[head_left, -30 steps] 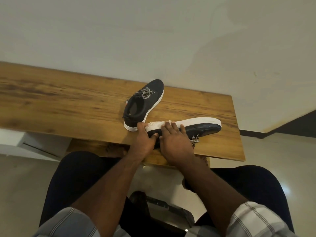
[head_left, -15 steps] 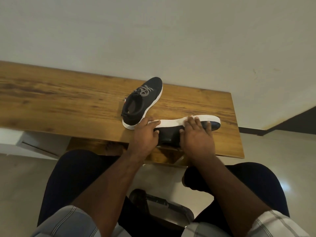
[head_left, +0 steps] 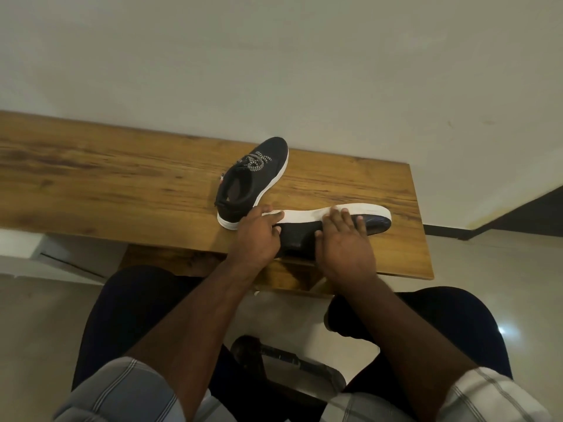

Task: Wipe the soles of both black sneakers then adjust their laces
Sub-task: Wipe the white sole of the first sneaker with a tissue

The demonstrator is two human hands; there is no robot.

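Note:
Two black sneakers with white soles are on the wooden table (head_left: 122, 184). One sneaker (head_left: 253, 181) stands upright at the back, toe pointing away, its black-and-white laces bunched on top. The other sneaker (head_left: 304, 239) lies on its side along the table's front edge, toe to the right, its white sole (head_left: 304, 215) facing away from me. My left hand (head_left: 256, 236) grips its heel. My right hand (head_left: 344, 248) holds it near the forefoot, fingers curled over the sole's edge and thumb on the black upper. Its laces are hidden.
A plain wall rises right behind the table. The table ends just right of the lying sneaker's toe. My knees sit below the front edge, with a dark object (head_left: 286, 360) on the floor between them.
My right hand slid along the sole from the heel end toward the toe. The lying sneaker turned a little, so its laces no longer show. My left hand stayed at the heel.

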